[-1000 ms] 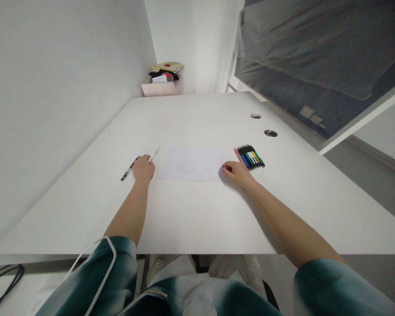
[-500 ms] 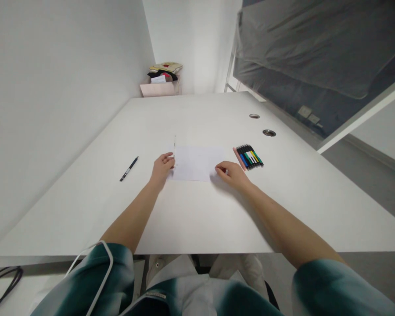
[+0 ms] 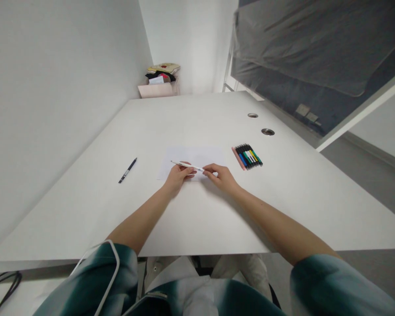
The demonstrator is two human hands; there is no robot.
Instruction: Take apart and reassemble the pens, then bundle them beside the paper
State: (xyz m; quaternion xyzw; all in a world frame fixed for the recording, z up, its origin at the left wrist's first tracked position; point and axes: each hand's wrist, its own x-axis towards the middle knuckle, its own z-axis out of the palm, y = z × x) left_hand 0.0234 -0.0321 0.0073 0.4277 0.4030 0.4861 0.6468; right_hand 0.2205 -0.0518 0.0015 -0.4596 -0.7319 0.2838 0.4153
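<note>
A slim white pen (image 3: 187,165) is held crosswise over a sheet of white paper (image 3: 200,152). My left hand (image 3: 178,178) closes on its middle, thumb on top. At the pen's right end, the fingertips of my right hand (image 3: 223,177) pinch it, partly hiding that end. To the right of my right hand lies a row of several pens (image 3: 248,156) side by side, with black, blue, green, white and yellow parts and a pink one at the left edge. A single black pen (image 3: 128,170) lies apart on the left.
The white desk (image 3: 171,219) runs along a wall on the left. Two round metal-rimmed holes (image 3: 267,131) sit near its right edge. A pale pink box (image 3: 156,90) with things piled in it stands at the far end.
My left hand has moved right from the paper's left edge, and the white pen has turned from upright to crosswise. My right hand has come inward and now grips the pen's right end.
</note>
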